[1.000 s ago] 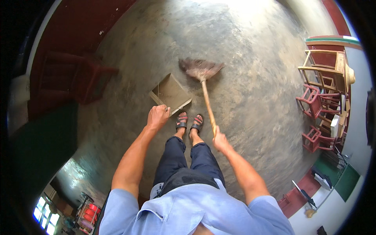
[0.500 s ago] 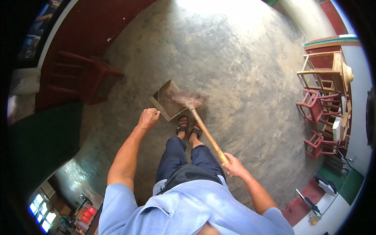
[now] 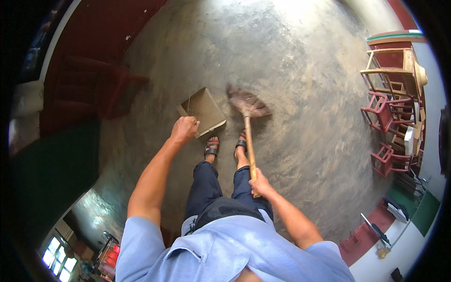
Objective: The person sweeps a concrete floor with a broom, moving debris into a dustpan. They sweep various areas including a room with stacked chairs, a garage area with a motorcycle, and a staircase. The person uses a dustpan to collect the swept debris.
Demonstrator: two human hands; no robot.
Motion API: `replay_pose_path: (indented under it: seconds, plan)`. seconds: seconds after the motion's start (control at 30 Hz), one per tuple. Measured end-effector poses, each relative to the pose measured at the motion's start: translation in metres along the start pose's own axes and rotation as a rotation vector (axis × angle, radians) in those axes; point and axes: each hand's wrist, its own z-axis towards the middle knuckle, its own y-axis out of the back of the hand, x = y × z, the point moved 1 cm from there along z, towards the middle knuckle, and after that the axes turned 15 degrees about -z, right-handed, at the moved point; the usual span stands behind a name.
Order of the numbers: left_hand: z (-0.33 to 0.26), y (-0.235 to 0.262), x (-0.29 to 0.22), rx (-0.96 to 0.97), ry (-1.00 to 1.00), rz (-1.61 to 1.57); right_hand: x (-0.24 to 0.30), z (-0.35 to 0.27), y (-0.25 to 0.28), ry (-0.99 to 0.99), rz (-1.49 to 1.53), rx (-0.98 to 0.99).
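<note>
My left hand [image 3: 184, 129] is closed round the thin handle of a square, tan dustpan [image 3: 209, 111], which is just in front of my left foot. My right hand [image 3: 261, 184] grips the end of the wooden handle of a broom [image 3: 250, 143], close to my right thigh. The broom's reddish-brown bristle head [image 3: 251, 104] is slightly blurred. It rests over the floor to the right of the dustpan, apart from it. My fingers hide part of the dustpan's handle.
Around me spreads a mottled grey concrete floor [image 3: 305, 155]. A dark red chair [image 3: 123, 91] stands at the left by a red wall. Along the right wall are red stools [image 3: 384, 115] and a wooden stool [image 3: 408, 63] with a straw hat [image 3: 421, 74] beside it.
The broom head has swung from over the dustpan to its right, and my right hand has moved inward to the left. The dustpan has turned and shifted slightly; my feet are further apart.
</note>
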Motion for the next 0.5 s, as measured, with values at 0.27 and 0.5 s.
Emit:
replay_pose_path:
  seconds: [0.27,0.5]
  plan:
    - [-0.010,0.006,0.018,-0.016,-0.023,-0.011,0.032,-0.063,-0.025,0.108,0.316,0.281]
    - [-0.039,0.025,0.057,-0.029,-0.044,-0.131,0.034,-0.116,0.025,0.123,0.185,0.189]
